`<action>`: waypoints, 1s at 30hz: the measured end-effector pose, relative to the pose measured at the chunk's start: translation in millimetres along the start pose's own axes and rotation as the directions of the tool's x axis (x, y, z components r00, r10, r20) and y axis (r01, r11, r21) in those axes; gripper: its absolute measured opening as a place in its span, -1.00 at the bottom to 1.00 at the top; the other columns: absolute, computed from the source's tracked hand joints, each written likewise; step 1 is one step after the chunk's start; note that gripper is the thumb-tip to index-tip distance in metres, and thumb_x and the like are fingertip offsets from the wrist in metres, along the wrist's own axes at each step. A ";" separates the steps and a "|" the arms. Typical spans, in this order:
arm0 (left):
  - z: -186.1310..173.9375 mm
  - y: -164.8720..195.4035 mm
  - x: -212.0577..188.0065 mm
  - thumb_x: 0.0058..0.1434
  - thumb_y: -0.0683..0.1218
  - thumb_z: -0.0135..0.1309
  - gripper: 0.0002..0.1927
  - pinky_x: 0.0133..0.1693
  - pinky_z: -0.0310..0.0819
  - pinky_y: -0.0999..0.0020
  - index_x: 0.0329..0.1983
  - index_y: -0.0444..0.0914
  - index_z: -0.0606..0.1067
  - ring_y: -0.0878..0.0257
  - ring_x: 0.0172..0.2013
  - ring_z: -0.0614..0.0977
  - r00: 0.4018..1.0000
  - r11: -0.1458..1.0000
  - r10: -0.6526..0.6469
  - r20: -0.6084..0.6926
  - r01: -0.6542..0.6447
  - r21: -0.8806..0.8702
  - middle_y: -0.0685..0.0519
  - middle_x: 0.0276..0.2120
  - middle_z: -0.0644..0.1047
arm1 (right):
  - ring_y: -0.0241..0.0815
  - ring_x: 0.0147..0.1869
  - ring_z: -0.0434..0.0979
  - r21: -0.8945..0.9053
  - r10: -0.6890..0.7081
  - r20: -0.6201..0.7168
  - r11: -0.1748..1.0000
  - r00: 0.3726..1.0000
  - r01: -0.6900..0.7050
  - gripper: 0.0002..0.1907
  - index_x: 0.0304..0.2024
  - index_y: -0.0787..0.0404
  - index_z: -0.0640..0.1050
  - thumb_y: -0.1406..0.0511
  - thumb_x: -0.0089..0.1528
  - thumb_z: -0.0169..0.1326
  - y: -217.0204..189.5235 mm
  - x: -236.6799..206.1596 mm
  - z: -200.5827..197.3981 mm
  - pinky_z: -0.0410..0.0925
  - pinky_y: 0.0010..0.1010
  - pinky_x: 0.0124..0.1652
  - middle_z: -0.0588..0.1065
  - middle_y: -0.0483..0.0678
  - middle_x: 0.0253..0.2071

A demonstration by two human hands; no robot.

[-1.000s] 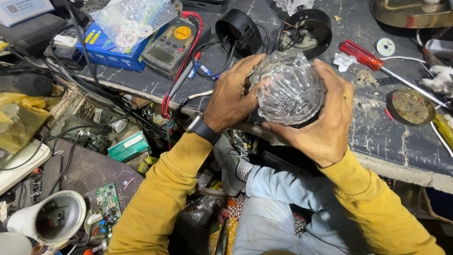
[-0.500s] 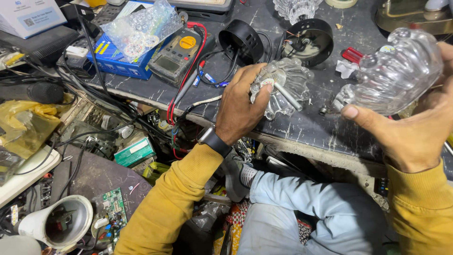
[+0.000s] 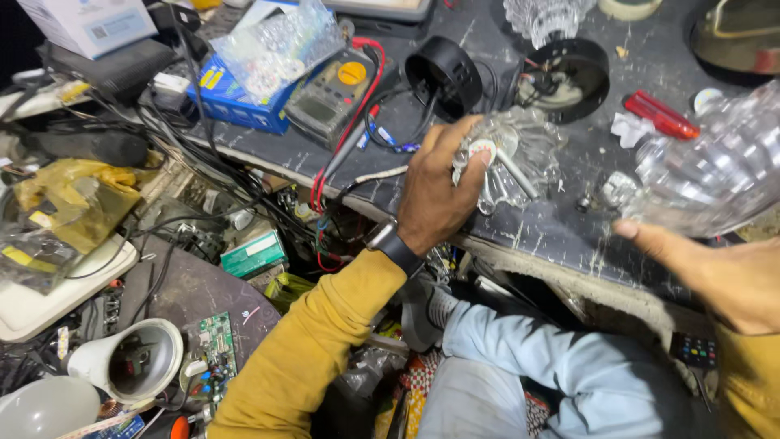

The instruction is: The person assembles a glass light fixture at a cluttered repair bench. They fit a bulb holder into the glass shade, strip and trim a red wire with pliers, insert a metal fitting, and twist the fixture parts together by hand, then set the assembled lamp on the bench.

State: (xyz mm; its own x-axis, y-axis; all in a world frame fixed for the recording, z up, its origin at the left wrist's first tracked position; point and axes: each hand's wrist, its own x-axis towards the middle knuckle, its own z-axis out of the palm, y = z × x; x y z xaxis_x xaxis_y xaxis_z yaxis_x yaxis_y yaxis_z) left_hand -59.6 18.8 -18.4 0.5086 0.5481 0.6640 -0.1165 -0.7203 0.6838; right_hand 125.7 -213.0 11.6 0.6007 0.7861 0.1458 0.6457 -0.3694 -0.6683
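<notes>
My left hand (image 3: 435, 191) grips a clear, ribbed plastic lamp piece (image 3: 520, 154) with a white core and a thin rod, resting it on the dark workbench (image 3: 569, 228). A dark watch sits on that wrist, above a yellow sleeve. Over at the right edge, my right hand (image 3: 715, 272) holds a larger clear ribbed dome cover (image 3: 715, 175) from below, lifted off the bench. The two clear parts are apart.
A yellow-dialled multimeter (image 3: 333, 93) with red and black leads, a blue box (image 3: 231, 97), two black round lamp housings (image 3: 443, 73), a red-handled screwdriver (image 3: 660, 115) lie on the bench. A white lamp shell (image 3: 134, 362) and green circuit board (image 3: 215, 349) lie lower left among cables.
The clear cover, held as one with both hands a second ago, has come apart. My right hand carried the dome to the right; my left hand lowered the inner piece onto the bench.
</notes>
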 end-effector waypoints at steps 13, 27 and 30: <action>3.7 -25.5 2.3 0.31 -0.13 0.18 -0.62 -0.05 0.60 0.36 0.16 -0.35 0.49 0.23 -0.06 0.66 0.987 0.965 -0.113 0.114 0.137 -0.226 -0.08 -0.01 0.57 | 0.18 0.36 0.34 -0.334 -0.675 -0.383 0.738 0.630 0.587 0.15 0.37 0.39 0.26 0.26 -0.15 0.61 -59.0 -14.3 46.9 0.25 -0.07 0.34 0.36 0.23 0.35; 3.9 -34.7 4.3 0.34 -0.28 0.18 -0.61 0.02 0.61 0.45 0.23 -0.41 0.48 0.32 0.01 0.63 0.970 0.888 -0.108 0.216 0.192 -0.418 0.02 0.01 0.44 | 0.18 0.38 0.32 -0.309 -0.603 -0.361 0.797 0.711 0.519 0.23 0.39 0.32 0.26 0.11 -0.18 0.64 -66.5 -0.6 71.7 0.19 -0.05 0.34 0.35 0.16 0.37; 1.1 -35.3 4.2 0.35 -0.30 0.18 -0.58 0.06 0.61 0.45 0.27 -0.40 0.47 0.32 0.02 0.63 0.971 0.891 -0.068 0.228 0.162 -0.424 0.02 0.01 0.45 | 0.18 0.39 0.31 -0.336 -0.628 -0.349 0.777 0.696 0.533 0.23 0.39 0.28 0.24 0.10 -0.18 0.63 -68.2 0.2 74.2 0.18 -0.04 0.33 0.34 0.16 0.38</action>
State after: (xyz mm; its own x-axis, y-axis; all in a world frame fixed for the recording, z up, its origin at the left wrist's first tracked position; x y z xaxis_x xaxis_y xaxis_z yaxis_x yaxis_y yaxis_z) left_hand -52.4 46.1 -40.1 0.6962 0.4844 0.5298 -0.3833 -0.3732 0.8449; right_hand 46.8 -150.9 3.0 0.1769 0.6062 0.7754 0.9799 -0.0348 -0.1963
